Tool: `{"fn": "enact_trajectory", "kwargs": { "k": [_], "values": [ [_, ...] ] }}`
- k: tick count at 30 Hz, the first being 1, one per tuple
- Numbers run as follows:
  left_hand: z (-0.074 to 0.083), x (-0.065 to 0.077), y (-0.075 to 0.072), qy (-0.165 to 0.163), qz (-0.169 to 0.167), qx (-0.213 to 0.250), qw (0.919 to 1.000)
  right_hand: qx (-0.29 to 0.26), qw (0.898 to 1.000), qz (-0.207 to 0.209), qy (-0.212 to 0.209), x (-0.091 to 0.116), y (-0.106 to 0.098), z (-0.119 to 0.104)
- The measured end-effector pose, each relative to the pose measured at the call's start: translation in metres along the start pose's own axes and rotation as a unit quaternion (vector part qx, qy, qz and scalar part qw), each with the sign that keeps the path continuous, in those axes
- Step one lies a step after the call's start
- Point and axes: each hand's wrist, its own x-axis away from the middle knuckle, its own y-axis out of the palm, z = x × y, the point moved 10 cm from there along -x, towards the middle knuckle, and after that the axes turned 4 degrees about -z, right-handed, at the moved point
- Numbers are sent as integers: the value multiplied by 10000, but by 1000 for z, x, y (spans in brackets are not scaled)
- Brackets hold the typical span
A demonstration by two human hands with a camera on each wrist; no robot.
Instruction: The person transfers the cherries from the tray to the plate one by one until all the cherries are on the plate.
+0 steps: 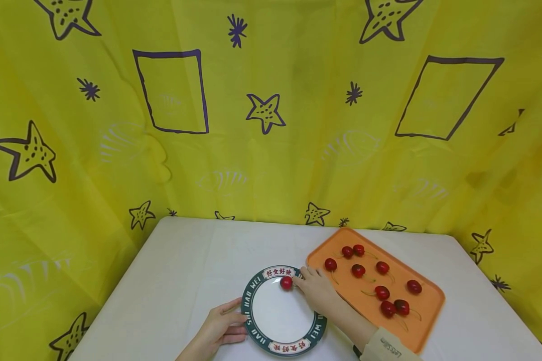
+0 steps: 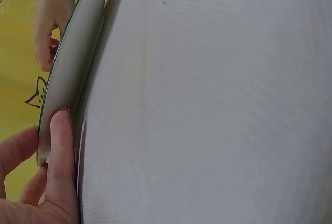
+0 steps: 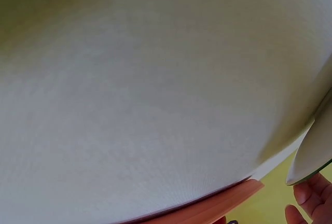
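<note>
In the head view we find the left hand (image 1: pixel 223 323) at lower centre, its fingers parted and gripping the left edge of the white plate (image 1: pixel 282 313) with the green rim. We observe the right hand (image 1: pixel 317 290), right of it, with thumb and fingers pinching one cherry (image 1: pixel 286 283) at the plate's upper part; whether by fruit or stem we cannot tell. At lower right we count nine other cherries (image 1: pixel 382 292) on an orange tray (image 1: pixel 420 321).
</note>
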Motion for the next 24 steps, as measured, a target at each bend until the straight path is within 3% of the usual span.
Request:
{"fn": "enact_trajectory", "kwargs": {
  "k": [11,24],
  "values": [
    [-1,0,-1,-38,72,-23,10000,-319,9979,533,204,8,-14,14],
    [-1,-1,-1,-91,59,14,9999,-619,9924,380,998,42,-28,53]
  ]
}}
